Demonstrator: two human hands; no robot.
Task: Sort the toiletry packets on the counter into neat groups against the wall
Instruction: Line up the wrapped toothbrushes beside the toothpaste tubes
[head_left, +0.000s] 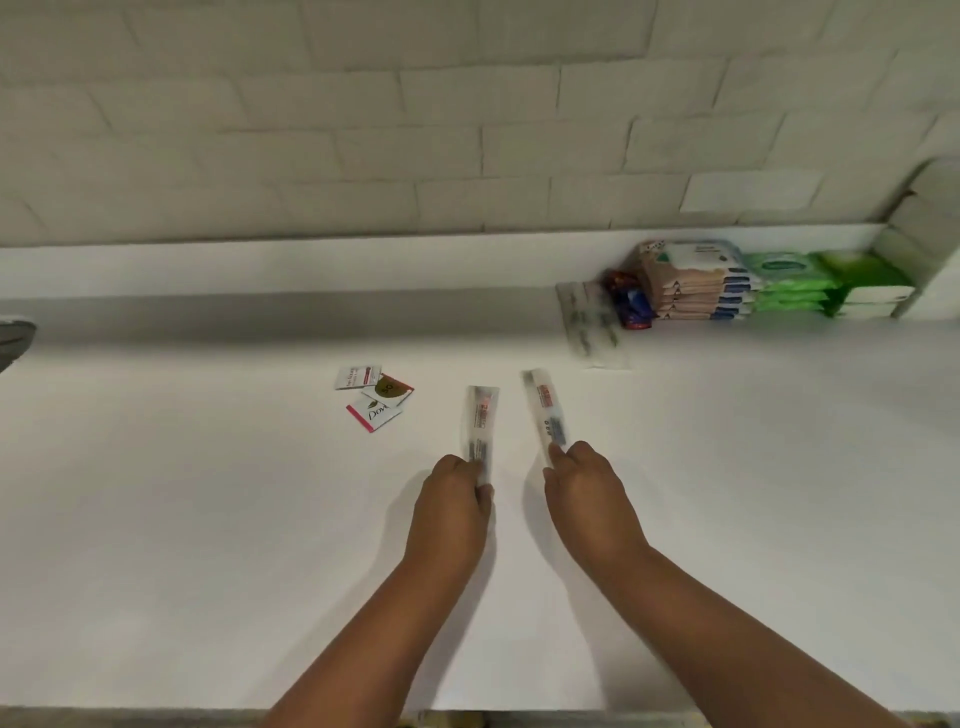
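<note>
My left hand (454, 496) grips the near end of a long clear packet (482, 421) with red and grey print, held just over the white counter (208, 519). My right hand (584, 486) grips a second long clear packet (545, 410) of the same kind, angled up and to the left. Left of them lie three small sachets: a white one (356, 376), a brown one (389, 388) and a white-and-pink Dove one (375, 413). More clear packets (589, 322) lie blurred near the wall at the right.
Against the wall at the right stand a red-blue packet (628, 301), a stack of beige wipe packs (693, 280), green wipe packs (789, 283) and green-white packs (867, 288). A grey object (13, 338) shows at the left edge. The counter's front edge runs along the bottom.
</note>
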